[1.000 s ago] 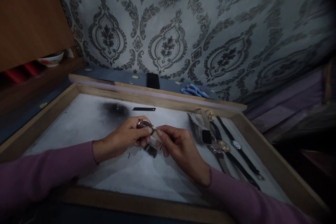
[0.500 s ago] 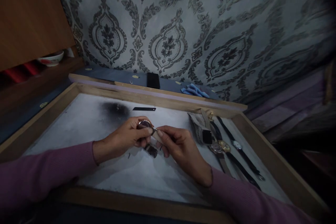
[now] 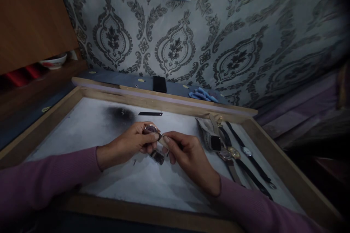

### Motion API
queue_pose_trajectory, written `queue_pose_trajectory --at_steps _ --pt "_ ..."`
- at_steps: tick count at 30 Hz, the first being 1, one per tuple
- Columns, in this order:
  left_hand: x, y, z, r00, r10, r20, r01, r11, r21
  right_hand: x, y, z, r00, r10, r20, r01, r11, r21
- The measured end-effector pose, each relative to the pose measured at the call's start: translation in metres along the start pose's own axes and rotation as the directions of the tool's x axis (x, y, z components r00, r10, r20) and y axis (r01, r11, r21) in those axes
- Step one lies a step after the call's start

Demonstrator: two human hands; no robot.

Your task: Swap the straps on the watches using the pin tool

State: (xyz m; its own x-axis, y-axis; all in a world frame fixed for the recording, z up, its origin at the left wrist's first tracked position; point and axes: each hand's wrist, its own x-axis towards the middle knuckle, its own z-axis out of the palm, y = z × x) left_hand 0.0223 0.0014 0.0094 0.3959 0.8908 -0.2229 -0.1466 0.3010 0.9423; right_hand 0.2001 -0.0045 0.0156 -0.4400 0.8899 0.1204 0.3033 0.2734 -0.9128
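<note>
Left hand, head view: I have the left hand closed, thumb over fingers, on a round watch.
Right hand: I pinch a pale strip between thumb and fingers of the right hand; strap or tool, I cannot tell.
Watch position: in left grip, just left of right fingertips.
Black blade: on tray, beyond left grip.
Other watches: right of right grip.

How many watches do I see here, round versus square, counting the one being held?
Round watch in the left hand: 1
Round watches lying at right: 3
Square watch: 1
Total: 5 with clear faces; the small gold piece is too unclear to count.
</note>
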Motion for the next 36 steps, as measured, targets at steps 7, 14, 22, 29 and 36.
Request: queue_pose_trajectory --at_steps 7,14,22,29,36 --pt "-0.0007 0.0008 -0.0002 1.0 -0.005 0.011 0.005 1.0 -0.004 0.0002 -0.0009 -0.0002 1.0 0.022 0.008 -0.022 0.999 0.032" --pt "-0.0003 0.0008 0.0013 1.0 0.0 0.009 0.0 1.0 -0.005 0.0008 -0.0027 -0.0013 0.999 0.045 0.027 -0.047 0.995 0.083" --pt "-0.0001 0.0016 0.0001 1.0 -0.017 0.016 0.017 1.0 -0.001 0.002 -0.0004 -0.0021 0.996 0.072 0.044 -0.075 0.994 0.082" --pt "0.0005 0.0013 0.0009 1.0 -0.025 0.008 0.025 0.999 -0.023 0.0024 -0.0001 -0.003 0.997 0.059 0.054 -0.064 0.993 0.103" --pt "0.0003 0.0018 0.0009 0.999 -0.039 -0.008 0.038 0.998 -0.05 0.0029 -0.001 -0.0032 0.998 0.056 0.037 -0.06 0.992 0.112"
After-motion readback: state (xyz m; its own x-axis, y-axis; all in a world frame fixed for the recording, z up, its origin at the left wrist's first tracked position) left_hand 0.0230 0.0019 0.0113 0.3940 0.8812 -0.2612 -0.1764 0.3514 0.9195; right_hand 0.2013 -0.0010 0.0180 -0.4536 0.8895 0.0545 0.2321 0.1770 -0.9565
